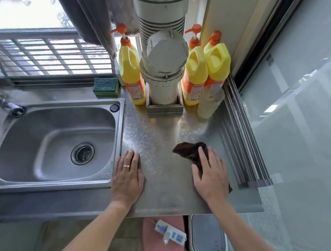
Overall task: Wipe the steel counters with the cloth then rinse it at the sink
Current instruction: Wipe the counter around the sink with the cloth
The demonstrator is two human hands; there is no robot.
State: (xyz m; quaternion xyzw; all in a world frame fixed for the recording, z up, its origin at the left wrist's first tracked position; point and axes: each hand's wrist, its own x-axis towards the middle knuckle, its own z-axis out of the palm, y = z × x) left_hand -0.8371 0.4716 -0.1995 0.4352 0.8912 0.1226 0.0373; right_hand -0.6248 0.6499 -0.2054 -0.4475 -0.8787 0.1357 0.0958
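Observation:
A dark brown cloth [189, 151] lies crumpled on the steel counter [161, 129], right of centre. My right hand [210, 173] presses flat on the cloth's near part, fingers spread, with cloth showing ahead of the fingertips and at the wrist. My left hand [128, 178], wearing a ring, rests flat on the bare counter beside the sink's right rim, holding nothing. The steel sink [51, 116] sits to the left, dry-looking, with a drain strainer [82, 153] in its bottom. The tap [4, 102] reaches in from the far left.
Three yellow pump bottles [131, 69] [195, 73] [218, 64] flank a white pipe [164, 67] at the counter's back, with a clear cup [209, 103]. A green sponge [105, 86] lies behind the sink. A roll-up steel rack [242, 136] lines the right edge. A power strip [170, 232] lies below.

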